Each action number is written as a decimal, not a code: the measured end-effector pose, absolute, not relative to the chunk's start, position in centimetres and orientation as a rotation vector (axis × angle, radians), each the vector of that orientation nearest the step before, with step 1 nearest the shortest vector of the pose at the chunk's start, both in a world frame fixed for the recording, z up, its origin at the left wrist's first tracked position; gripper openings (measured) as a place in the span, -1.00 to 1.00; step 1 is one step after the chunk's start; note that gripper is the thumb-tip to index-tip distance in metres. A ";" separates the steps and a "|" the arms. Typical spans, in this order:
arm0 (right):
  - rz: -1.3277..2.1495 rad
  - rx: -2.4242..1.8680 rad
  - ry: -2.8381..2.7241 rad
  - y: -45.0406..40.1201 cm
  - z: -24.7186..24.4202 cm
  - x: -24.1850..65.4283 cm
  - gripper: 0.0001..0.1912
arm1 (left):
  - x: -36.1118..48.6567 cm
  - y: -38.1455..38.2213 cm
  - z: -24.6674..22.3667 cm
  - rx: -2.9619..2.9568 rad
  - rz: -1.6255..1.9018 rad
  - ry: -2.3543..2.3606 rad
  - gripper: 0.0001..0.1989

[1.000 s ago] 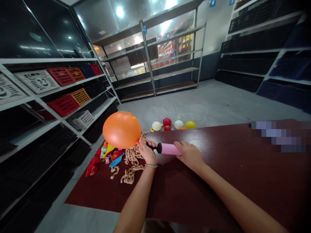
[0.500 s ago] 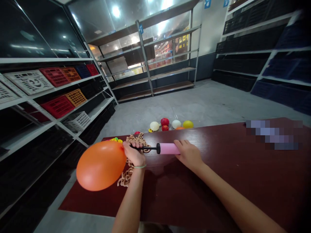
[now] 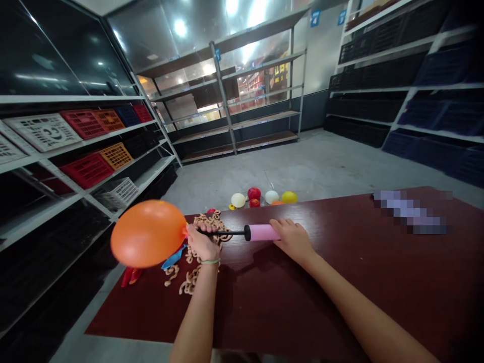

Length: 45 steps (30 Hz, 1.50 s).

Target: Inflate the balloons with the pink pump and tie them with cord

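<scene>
An inflated orange balloon (image 3: 148, 234) hangs over the table's left end, its neck at my left hand (image 3: 204, 243). That hand is closed around the black handle end of a balloon pump (image 3: 260, 232) and the balloon's neck; the exact join is hidden by the fingers. A thin black rod runs from there to the pump's pink barrel. My right hand (image 3: 294, 241) is wrapped round the barrel's far end. Beneath and beside my left hand lie curly tan strands (image 3: 192, 277). A limp blue balloon (image 3: 174, 258) and red limp balloons (image 3: 131, 276) lie below the orange one.
Both hands are above a dark red-brown table (image 3: 302, 297). Several inflated balloons (image 3: 254, 193) sit on the floor past its far edge. A blurred-out item (image 3: 410, 212) lies at the right. Shelves with crates (image 3: 88, 169) stand left; a metal rack (image 3: 230, 111) stands behind.
The orange balloon has swung upward and slightly left, uncovering the blue and red limp balloons. My left hand has shifted a little left, and slightly more of the pump rod shows.
</scene>
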State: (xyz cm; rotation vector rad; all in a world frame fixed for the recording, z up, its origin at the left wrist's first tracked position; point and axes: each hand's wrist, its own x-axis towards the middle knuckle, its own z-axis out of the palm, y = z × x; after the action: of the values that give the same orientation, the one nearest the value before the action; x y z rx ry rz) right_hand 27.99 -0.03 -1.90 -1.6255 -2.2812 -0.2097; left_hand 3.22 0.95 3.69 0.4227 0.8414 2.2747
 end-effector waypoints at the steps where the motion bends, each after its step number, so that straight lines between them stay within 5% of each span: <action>1: -0.220 -1.624 -2.280 -0.1 -1.8 28.1 -0.59 | 2.7 0.9 3.9 0.399 2.283 0.840 -0.73; 18: -0.043 -1.437 -2.358 -2.1 -2.4 25.4 -0.45 | 8.1 0.7 2.4 0.568 2.096 0.805 -0.64; 36: 0.202 -1.215 -2.258 -4.2 -2.2 23.2 -0.58 | 4.4 -0.6 4.1 0.619 2.183 0.945 -0.62; 45: -0.002 -1.237 -2.311 -3.2 -3.3 24.1 -0.59 | -1.9 -1.8 7.3 0.745 2.035 1.036 -0.61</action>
State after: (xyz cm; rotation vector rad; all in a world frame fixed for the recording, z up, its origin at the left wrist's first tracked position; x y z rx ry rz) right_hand 24.05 -3.20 -3.33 -1.2368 -2.3115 -0.0023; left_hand -1.95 -1.78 7.33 0.7455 1.0359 2.0349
